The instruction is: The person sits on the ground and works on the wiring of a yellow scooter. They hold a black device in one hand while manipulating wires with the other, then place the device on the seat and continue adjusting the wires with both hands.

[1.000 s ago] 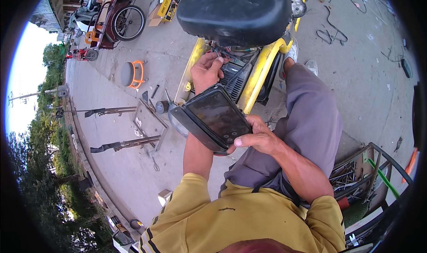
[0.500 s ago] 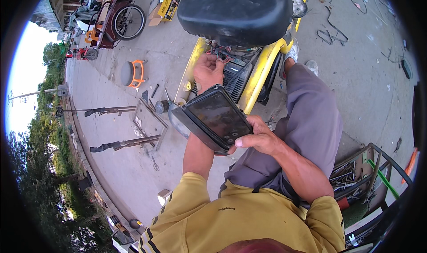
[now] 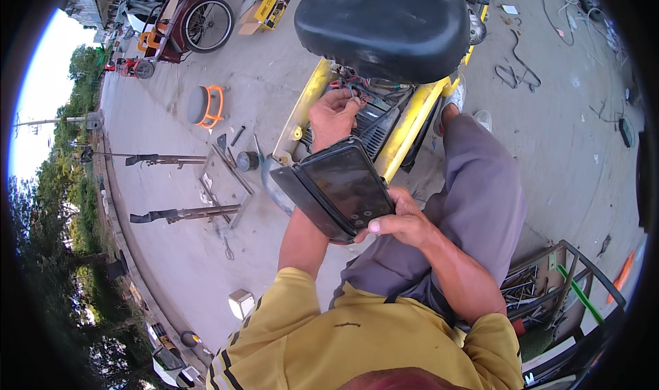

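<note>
My right hand (image 3: 401, 220) grips the near right corner of a phone (image 3: 349, 184) in an open black flip case (image 3: 310, 196), the thumb along its edge. The phone's dark face is turned up and covers part of my left forearm. Beyond it, my left hand (image 3: 335, 117) is at the open bay of a yellow-framed vehicle (image 3: 412, 126), below a raised black seat (image 3: 384, 30). Its thumb and forefinger are pinched together beside red and dark wires (image 3: 353, 88); what lies between them is too small to make out. A black finned unit (image 3: 374, 124) sits in the bay.
On the ground at left are an orange-legged stool (image 3: 207, 107), a metal frame (image 3: 230, 184), a round dark can (image 3: 248, 161) and hand tools. A three-wheeled cart (image 3: 199, 26) and yellow box (image 3: 266, 7) stand far left. A rack of metal tools (image 3: 525, 287) is near right.
The view has shifted slightly, so the vehicle sits farther right. My left fingers have drawn a little back from the wires, still pinched. My right hand keeps holding the phone.
</note>
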`<action>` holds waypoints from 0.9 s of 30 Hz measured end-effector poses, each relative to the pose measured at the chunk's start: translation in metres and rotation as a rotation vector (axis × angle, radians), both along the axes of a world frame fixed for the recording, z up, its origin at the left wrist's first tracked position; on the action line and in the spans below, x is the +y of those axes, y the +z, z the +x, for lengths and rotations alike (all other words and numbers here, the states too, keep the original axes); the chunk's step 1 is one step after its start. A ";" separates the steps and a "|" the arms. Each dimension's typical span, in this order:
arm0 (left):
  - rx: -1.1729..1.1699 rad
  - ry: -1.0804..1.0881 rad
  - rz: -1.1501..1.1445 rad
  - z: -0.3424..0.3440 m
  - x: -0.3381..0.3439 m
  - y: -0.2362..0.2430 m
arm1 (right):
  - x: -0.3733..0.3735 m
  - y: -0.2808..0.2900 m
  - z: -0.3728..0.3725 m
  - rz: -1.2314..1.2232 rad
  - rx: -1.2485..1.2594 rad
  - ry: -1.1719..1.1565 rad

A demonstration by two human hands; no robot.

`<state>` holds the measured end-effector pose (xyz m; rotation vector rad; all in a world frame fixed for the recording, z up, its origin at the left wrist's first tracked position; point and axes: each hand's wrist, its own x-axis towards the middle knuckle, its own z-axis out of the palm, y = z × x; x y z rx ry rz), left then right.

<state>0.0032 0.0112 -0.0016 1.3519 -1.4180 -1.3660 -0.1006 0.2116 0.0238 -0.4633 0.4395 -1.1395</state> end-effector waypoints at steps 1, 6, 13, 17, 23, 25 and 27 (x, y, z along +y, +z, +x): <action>0.015 -0.005 0.015 0.001 0.000 0.001 | 0.000 0.002 0.000 0.009 -0.005 0.000; 0.103 -0.027 0.100 0.001 0.006 0.016 | -0.003 0.004 0.003 0.030 -0.027 0.011; 0.128 -0.098 0.116 0.007 0.002 0.013 | 0.002 0.000 0.006 0.035 -0.056 0.023; 0.197 -0.091 0.130 0.007 0.001 0.006 | 0.000 -0.002 0.008 0.044 -0.076 0.023; 0.024 -0.059 0.036 0.002 0.004 -0.004 | 0.000 -0.003 0.012 0.030 -0.077 0.028; -0.056 -0.044 0.006 0.002 0.006 -0.002 | 0.002 -0.002 0.012 0.033 -0.065 0.046; -0.103 -0.031 -0.035 -0.001 0.010 0.002 | 0.002 -0.001 0.012 0.035 -0.067 0.047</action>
